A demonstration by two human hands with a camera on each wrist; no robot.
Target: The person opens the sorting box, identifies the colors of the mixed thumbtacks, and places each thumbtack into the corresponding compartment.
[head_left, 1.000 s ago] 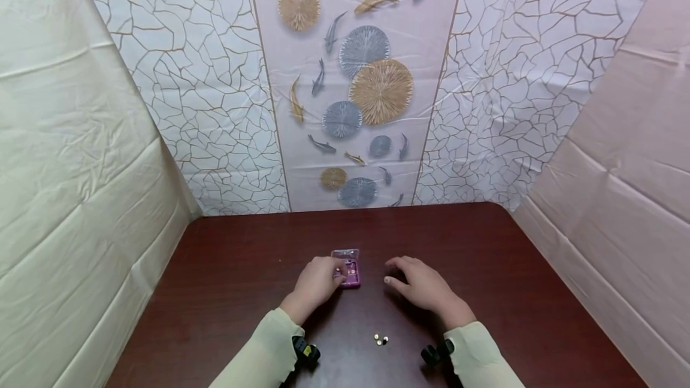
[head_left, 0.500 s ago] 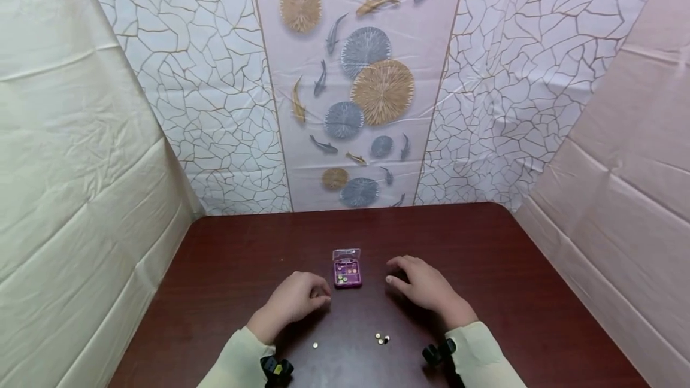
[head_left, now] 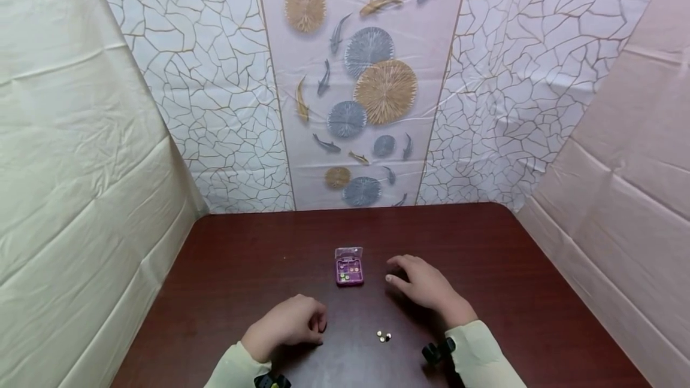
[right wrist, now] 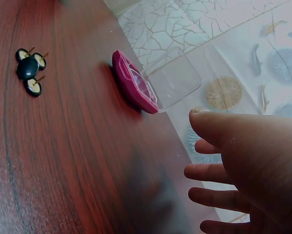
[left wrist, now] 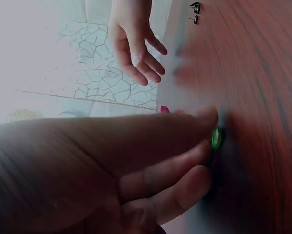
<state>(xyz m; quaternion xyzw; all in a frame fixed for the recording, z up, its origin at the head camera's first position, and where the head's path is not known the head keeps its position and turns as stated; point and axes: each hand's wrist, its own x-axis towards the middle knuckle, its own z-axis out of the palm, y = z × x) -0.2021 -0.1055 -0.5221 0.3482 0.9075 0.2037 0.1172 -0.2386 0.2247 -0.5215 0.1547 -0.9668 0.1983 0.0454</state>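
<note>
My left hand (head_left: 288,323) is low over the table, left of centre, its fingers curled. In the left wrist view a green thumbtack (left wrist: 217,138) sits right at the tips of thumb and forefinger, which pinch it; in the head view the hand hides it. My right hand (head_left: 423,285) rests to the right with relaxed, slightly spread fingers and holds nothing. Between and beyond the hands stands a small magenta compartment box (head_left: 349,280), its clear lid (right wrist: 175,80) up, with several small tacks inside, some of them green.
Several black-headed thumbtacks (head_left: 383,336) lie in a small cluster between the forearms, some with pins up (right wrist: 33,87). The dark red wooden table (head_left: 259,244) ends at a patterned cloth backdrop (head_left: 237,154), with plain cloth on both sides.
My left hand has drawn back from the box toward the near left, coming down over the lone tack seen half a second ago. The right hand has stayed in place.
</note>
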